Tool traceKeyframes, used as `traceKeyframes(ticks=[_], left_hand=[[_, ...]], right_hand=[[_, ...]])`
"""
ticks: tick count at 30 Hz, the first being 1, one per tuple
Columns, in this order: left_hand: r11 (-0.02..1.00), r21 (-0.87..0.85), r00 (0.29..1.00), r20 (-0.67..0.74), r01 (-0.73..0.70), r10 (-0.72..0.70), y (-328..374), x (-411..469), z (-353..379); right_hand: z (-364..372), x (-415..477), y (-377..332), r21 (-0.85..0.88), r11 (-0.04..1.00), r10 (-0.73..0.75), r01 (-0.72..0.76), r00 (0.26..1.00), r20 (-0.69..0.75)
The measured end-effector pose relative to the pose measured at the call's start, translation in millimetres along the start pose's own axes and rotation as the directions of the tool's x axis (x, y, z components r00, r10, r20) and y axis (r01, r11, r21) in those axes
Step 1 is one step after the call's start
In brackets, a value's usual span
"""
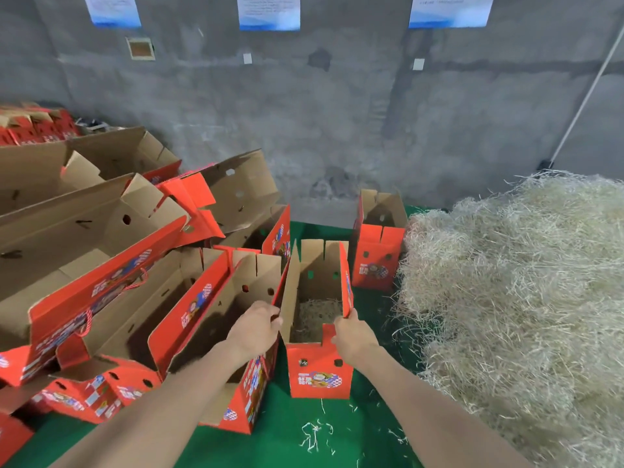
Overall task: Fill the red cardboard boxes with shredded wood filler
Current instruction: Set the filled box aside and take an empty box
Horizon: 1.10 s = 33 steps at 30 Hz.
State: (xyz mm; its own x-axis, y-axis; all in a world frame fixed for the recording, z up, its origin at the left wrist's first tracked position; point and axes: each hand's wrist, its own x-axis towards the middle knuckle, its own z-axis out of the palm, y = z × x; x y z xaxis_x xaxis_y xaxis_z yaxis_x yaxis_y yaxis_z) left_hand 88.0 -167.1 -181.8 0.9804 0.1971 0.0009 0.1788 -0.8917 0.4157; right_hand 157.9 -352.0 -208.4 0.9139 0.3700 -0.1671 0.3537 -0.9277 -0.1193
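Note:
A long red cardboard box (319,373) stands open on the green mat in front of me, with a thin layer of shredded wood filler (317,314) on its bottom. My left hand (258,327) grips the top edge of its left wall. My right hand (353,334) grips the near end of its right wall. A large heap of pale shredded wood filler (513,298) lies to the right of the box.
Several open red boxes (189,309) lie crowded and leaning to the left. Another red box (378,251) stands by the grey concrete wall (337,113). Loose strands (315,434) dot the green mat (304,444). A white pole (584,96) leans at the right.

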Motion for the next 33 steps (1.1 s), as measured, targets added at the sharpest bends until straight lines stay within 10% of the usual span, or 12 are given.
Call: traceKeyframes(ticks=[26,29,33], left_hand=[[0.968,0.249,0.997,0.064,0.025,-0.043,-30.4,141.4,-21.8],[0.964,0.266,0.997,0.061,0.024,-0.041,-31.2,142.9,-23.7],[0.967,0.255,0.998,0.051,0.025,-0.039,-29.3,138.6,-17.4]], right_hand=[[-68.0,288.2,33.8,0.150,0.917,0.394,-0.369,0.896,-0.204],[-53.1,294.3,18.6,-0.165,0.974,0.067,-0.153,0.897,-0.436],[-23.3,289.8,5.9,-0.472,0.854,-0.356,0.220,0.908,-0.221]])
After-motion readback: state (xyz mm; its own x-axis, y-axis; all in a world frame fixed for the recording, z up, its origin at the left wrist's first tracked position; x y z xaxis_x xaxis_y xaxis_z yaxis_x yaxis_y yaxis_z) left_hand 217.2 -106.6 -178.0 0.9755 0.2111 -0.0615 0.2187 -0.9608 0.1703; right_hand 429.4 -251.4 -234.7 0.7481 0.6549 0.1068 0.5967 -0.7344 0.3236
